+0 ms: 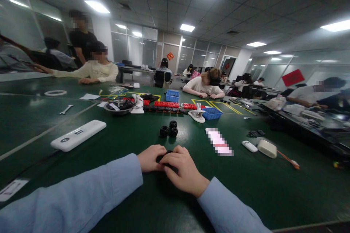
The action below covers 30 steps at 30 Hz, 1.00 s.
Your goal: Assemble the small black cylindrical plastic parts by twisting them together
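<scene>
My left hand (152, 157) and my right hand (184, 170) meet over the green table, close to me. Between them the fingers of both are closed around a small black rounded piece (161, 158). Most of that piece is covered by the fingers, so its full shape is hidden. Just beyond my hands, three small black toy wheels (164, 131) stand in a tight cluster, touching or nearly so. Neither hand touches this cluster.
Left lies a long white device (79, 135) with a cable, and a wrench (66, 109). Farther back are a black bowl (119, 106), red blocks (166, 104) and blue bins (212, 113), (172, 95). Right are a blurred phone (218, 141) and a cream case (267, 148). People sit across the table.
</scene>
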Motion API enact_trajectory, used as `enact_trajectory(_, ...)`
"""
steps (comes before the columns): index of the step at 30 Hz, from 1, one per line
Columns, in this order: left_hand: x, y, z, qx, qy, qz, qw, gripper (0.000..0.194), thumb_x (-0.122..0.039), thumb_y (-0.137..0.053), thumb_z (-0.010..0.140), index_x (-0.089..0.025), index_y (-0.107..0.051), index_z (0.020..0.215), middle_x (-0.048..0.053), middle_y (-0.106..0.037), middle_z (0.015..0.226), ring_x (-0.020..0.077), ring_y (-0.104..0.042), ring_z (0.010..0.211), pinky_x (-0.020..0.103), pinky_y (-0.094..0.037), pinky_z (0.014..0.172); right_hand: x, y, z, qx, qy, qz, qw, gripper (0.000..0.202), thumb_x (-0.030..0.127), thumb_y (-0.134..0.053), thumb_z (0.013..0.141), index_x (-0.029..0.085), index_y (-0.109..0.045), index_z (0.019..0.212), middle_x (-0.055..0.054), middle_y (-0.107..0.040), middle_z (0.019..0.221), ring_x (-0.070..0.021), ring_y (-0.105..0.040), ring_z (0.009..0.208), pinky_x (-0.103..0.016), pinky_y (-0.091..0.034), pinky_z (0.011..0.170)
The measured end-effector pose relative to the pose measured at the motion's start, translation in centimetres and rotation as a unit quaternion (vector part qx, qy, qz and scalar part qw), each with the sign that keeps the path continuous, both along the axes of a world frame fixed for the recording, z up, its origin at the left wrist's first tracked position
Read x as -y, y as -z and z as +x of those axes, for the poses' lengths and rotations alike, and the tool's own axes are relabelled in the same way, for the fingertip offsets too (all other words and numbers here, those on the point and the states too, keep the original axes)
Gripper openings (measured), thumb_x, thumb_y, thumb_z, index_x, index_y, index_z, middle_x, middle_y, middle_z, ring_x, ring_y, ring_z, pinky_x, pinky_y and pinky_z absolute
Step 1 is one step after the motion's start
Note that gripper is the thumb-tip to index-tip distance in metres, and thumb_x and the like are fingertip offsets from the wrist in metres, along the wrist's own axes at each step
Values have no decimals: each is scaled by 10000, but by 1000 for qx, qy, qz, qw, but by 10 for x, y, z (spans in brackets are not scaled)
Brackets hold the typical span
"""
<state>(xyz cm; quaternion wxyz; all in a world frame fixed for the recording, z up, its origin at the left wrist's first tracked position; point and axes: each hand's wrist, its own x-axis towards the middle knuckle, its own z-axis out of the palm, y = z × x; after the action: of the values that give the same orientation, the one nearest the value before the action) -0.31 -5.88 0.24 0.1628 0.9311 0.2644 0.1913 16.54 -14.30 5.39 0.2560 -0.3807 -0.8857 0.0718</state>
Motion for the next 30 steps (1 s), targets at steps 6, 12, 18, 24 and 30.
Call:
enact_trajectory(6,2,-2,0,9,-1,-12,1000,278,-424,-632,699,-154,-571,719,14,-543,768,173,-504,739,272,-380,666,-1,5,3,-38,-13,3,999,159,124,-510,729,185,-628,816,-9,-631,756,-172,-463,779,-314,-328,729)
enact_trajectory(12,2,-4,0,7,-4,-21,1000,287,-425,-634,699,-148,-576,742,23,-550,787,179,-505,752,278,-389,679,-3,6,5,-3,5,24,1000,140,148,-482,752,181,-598,681,-8,-583,653,-166,-462,742,-307,-319,694)
enact_trajectory(18,3,-5,0,9,0,-32,999,283,-437,-631,711,-164,-596,776,12,-551,787,179,-511,768,278,-387,690,-4,6,8,-19,21,51,998,185,201,-473,794,180,-551,627,-6,-568,630,-161,-460,713,-305,-322,684)
enact_trajectory(24,0,-3,-1,7,-2,-33,999,325,-451,-662,686,-169,-613,839,24,-573,840,193,-523,810,286,-396,716,-9,5,10,-50,150,70,985,156,307,-549,808,173,-614,854,-45,-621,812,-196,-489,816,-322,-334,722)
enact_trajectory(30,0,-1,-2,6,3,-34,999,322,-457,-650,701,-172,-622,848,29,-582,865,201,-526,841,296,-401,741,-12,7,8,3,188,51,981,269,373,-580,800,180,-617,984,-55,-632,904,-217,-487,879,-339,-324,738)
